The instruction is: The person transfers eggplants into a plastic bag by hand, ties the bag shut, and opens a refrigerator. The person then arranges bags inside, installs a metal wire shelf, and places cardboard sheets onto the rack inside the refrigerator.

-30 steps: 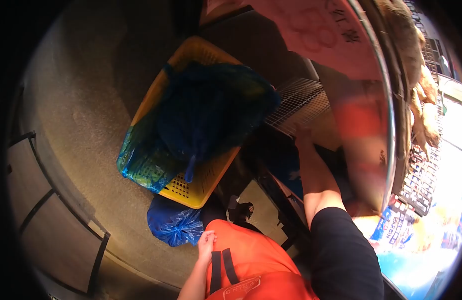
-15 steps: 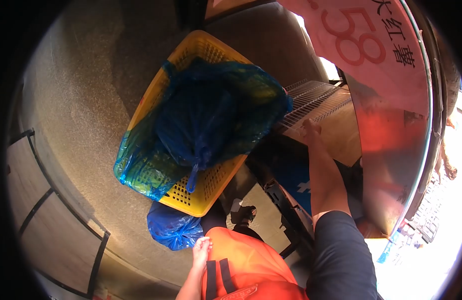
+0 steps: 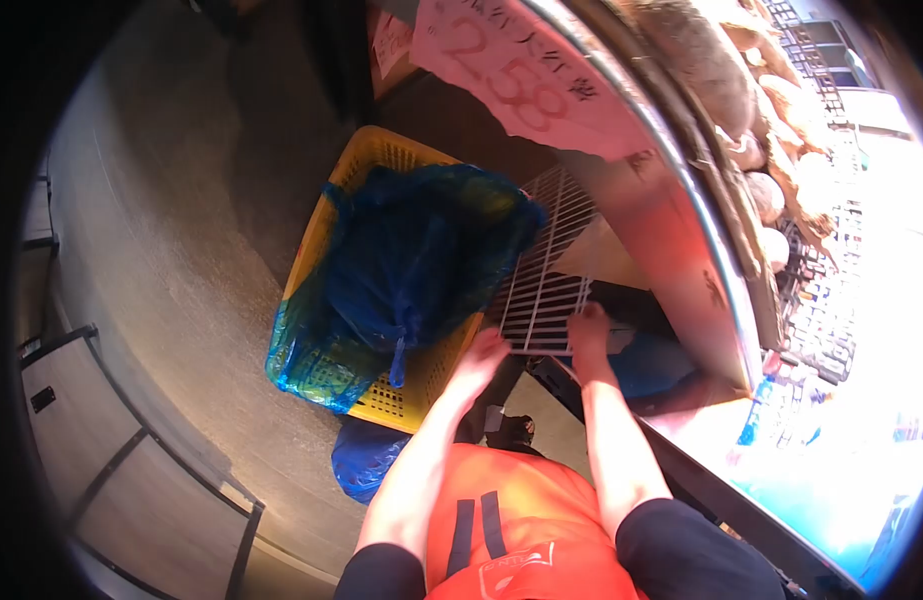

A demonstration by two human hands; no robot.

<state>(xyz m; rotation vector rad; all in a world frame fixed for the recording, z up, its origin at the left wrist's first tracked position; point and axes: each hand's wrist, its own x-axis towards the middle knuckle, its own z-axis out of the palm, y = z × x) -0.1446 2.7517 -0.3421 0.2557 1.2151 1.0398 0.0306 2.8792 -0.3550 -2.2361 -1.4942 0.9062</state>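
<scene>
A white wire rack (image 3: 547, 262) slants between the yellow basket and the stall's front panel. My right hand (image 3: 588, 332) is closed around its near right corner. At the near left corner, my left hand (image 3: 483, 357) has its fingers curled on the rack's edge, beside the basket's rim. The yellow plastic basket (image 3: 436, 385) holds a tied blue plastic bag (image 3: 386, 275), its knot towards me. Another blue bag (image 3: 366, 462) lies on the floor below the basket, partly hidden by my left forearm.
A pink price sign (image 3: 521, 85) hangs on the panel at upper right. Beyond the panel, tubers (image 3: 766, 195) and a black crate (image 3: 826, 300) stand in bright light. Wooden panels (image 3: 91, 420) with dark frames line the left. My orange apron (image 3: 526, 500) shows below.
My left hand has left my apron and reached the rack. The rack has come towards me with my right hand on it. The view has shifted, showing more beyond the panel.
</scene>
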